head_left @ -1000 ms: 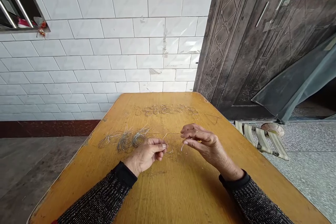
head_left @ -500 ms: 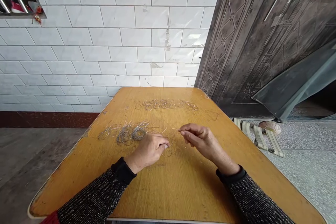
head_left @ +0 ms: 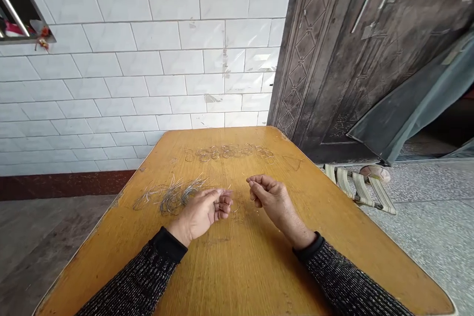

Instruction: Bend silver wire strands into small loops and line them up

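My left hand (head_left: 203, 212) is over the middle of the table, turned so its curled fingers show. They hold a thin wire (head_left: 236, 207), part of a small loop that shows beside the fingertips. Just to the right, my right hand (head_left: 270, 198) pinches thumb and forefinger together on what looks like a fine wire end; most of it is too thin to make out. Bundles of loose grey wire (head_left: 170, 200) lie left of my left hand, some partly hidden behind it.
A row of thin wire rings (head_left: 227, 151) lies across the far part of the wooden table (head_left: 237, 266). One bent wire (head_left: 293, 162) is at the far right. Beyond stand a tiled wall (head_left: 148, 74) and a dark door (head_left: 333, 59). A strapped seat (head_left: 361, 187) and a ball (head_left: 375, 174) are on the floor.
My left hand has turned, with its thumb lifted and its curled fingers exposed. My right hand stays pinched, slightly further left in the picture. The camera view has tilted up a little.
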{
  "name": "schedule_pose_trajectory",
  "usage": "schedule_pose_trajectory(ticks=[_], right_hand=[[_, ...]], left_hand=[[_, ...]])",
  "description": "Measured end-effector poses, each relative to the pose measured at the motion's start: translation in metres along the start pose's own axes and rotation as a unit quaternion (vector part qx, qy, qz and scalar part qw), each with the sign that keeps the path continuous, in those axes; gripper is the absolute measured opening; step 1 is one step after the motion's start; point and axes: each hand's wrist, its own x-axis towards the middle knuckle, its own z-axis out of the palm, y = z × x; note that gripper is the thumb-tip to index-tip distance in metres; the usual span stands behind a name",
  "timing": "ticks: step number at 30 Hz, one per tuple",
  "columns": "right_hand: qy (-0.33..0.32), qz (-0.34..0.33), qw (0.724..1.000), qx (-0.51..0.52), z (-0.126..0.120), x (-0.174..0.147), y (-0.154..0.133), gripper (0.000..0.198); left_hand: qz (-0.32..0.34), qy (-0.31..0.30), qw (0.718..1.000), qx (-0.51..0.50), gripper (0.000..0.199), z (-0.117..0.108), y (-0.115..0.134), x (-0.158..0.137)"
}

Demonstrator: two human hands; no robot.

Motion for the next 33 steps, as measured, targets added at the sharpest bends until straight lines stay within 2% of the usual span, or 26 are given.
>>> schedule_pose_trajectory(ticks=[3, 6, 10, 12, 18, 23, 30, 33], right_hand=[[0.018, 0.009, 0.998, 0.064, 0.003, 0.001, -0.003, 0.025], [0.029, 0.007, 0.994, 0.104, 0.004, 0.0, -0.005, 0.026], [0.034, 0.012, 0.991, 0.131, 0.007, -0.001, -0.003, 0.027], [0.028, 0.02, 0.99, 0.135, 0.01, -0.001, -0.001, 0.028], [0.008, 0.027, 0.99, 0.136, 0.017, -0.003, 0.003, 0.03], [-0.002, 0.029, 0.987, 0.156, 0.018, -0.004, 0.002, 0.03], [0.001, 0.009, 0.986, 0.167, 0.016, -0.004, -0.003, 0.028], [0.003, -0.011, 0.989, 0.15, 0.017, -0.006, -0.001, 0.027]], left_hand=[[-0.016, 0.034, 0.99, -0.135, 0.021, 0.003, 0.0, 0.003], [-0.01, 0.073, 0.978, -0.197, 0.029, 0.011, -0.002, 0.004], [0.023, 0.079, 0.983, -0.161, 0.011, 0.023, -0.007, 0.004], [0.048, 0.081, 0.985, -0.144, 0.009, 0.028, -0.011, 0.005], [0.09, 0.131, 0.969, -0.191, 0.003, 0.036, -0.017, 0.012], [0.074, 0.15, 0.958, -0.233, 0.011, 0.038, -0.016, 0.015], [0.046, 0.105, 0.957, -0.266, 0.014, 0.038, -0.011, 0.013], [0.035, 0.131, 0.953, -0.271, 0.016, 0.04, -0.011, 0.014]])
